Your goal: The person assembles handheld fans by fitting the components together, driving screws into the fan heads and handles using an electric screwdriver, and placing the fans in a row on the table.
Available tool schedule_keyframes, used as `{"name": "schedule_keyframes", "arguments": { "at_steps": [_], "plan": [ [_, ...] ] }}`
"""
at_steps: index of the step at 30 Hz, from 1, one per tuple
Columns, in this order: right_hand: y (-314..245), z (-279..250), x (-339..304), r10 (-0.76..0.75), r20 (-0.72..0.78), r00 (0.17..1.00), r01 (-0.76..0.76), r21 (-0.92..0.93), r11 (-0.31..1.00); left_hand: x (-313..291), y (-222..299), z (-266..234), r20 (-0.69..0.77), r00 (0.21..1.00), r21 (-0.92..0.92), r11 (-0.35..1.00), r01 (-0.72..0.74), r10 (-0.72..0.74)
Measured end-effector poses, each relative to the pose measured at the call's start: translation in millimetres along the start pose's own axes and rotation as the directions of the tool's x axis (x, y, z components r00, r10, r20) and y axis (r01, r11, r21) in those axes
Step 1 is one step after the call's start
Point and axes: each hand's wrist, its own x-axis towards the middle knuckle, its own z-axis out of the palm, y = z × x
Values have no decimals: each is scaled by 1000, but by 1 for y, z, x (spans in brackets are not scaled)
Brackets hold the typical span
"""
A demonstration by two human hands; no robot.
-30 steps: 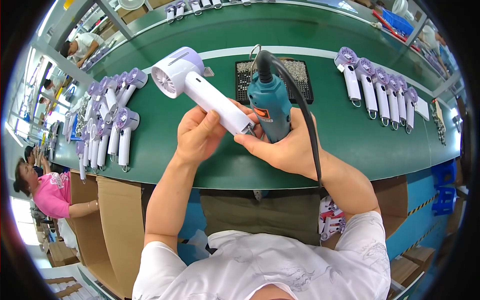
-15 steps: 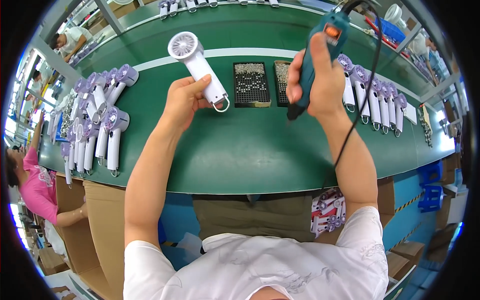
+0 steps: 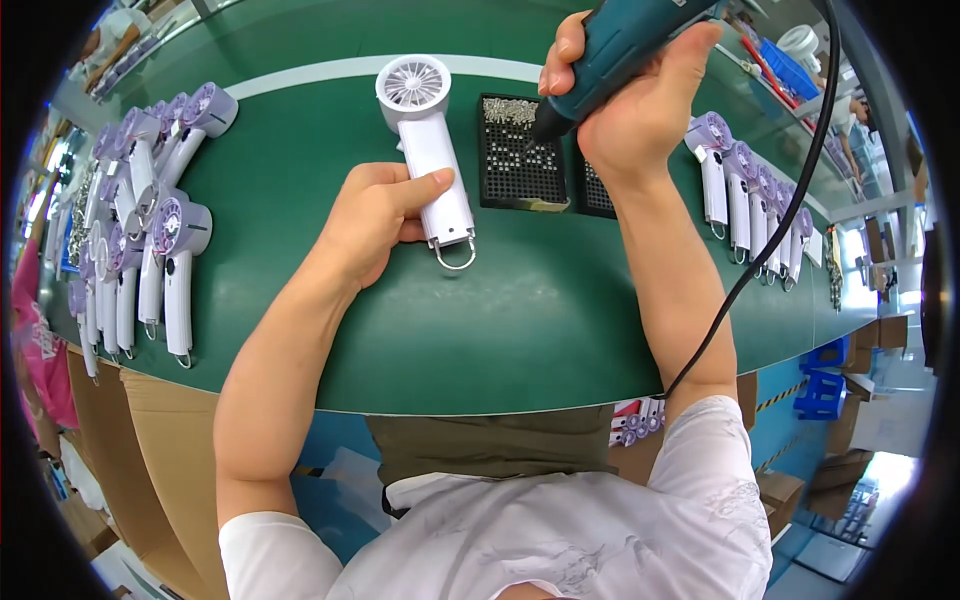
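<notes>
My left hand [image 3: 385, 215] is closed around the handle of a white handheld fan [image 3: 430, 150]. Its round grille points up and away from me, and a wire loop hangs from its near end. In my right hand [image 3: 640, 115] is a teal electric screwdriver [image 3: 615, 60] with a black cord. The tool slants down to the left, its tip over a black screw tray [image 3: 525, 165]. Small silver screws lie heaped at that tray's far end and stand in some of its holes. A second black tray [image 3: 596, 190] is partly hidden behind my right hand.
Several white and lilac fans [image 3: 180, 225] lie grouped on the green table [image 3: 500, 330] at the left. Another row of fans [image 3: 740, 190] lies at the right. The black cord [image 3: 770, 255] runs past my right forearm. A cardboard box [image 3: 170, 430] stands below the left edge.
The screwdriver has swung left and tilted, its tip now over the screw tray. The fan in my left hand is more upright and sits slightly right of where it was. My view has shifted.
</notes>
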Motion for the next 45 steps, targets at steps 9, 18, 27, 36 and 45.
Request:
{"name": "schedule_keyframes", "arguments": {
  "at_steps": [9,18,27,36,45],
  "plan": [
    [13,-12,-4,-6,13,1000,9,-211,978,-4,-3,11,44,999,-120,993,-4,9],
    [16,-13,-6,8,6,1000,-7,-214,977,-2,-4,10,51,999,-91,996,-14,19],
    [19,-14,-7,-12,12,1000,15,-296,955,0,-4,8,84,996,-60,998,3,2],
    [21,-28,-11,10,193,981,75,-429,900,2,-4,8,77,997,-54,999,-6,10],
    [25,-7,-22,-164,92,982,188,-526,830,1,1,0,-16,1000,55,998,0,1]
  ]
}}
